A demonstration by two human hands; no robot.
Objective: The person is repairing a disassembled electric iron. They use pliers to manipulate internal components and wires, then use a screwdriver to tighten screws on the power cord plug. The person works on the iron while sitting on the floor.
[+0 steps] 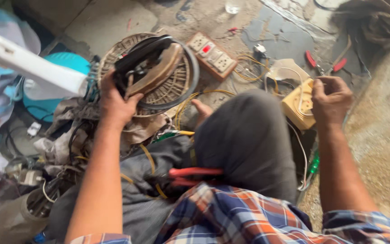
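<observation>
1. Two bare hands work above a cluttered floor; nearest the camera, red-handled pliers (195, 174) lie on the person's lap, below and between both hands.
2. At the left, the left hand (116, 101) has its fingers curled tight around the dark handle of an old clothes iron (152, 65), which sits just above the fingertips, tilted.
3. At the right, the right hand (330, 101) closes its fingers over the edge of a cream switch box (298, 105), just left of the knuckles, with white wire trailing down.
4. Behind the iron lies a round fan grille (177, 88).
5. Farther off, between the hands, rests a brown socket board (212, 55).
</observation>
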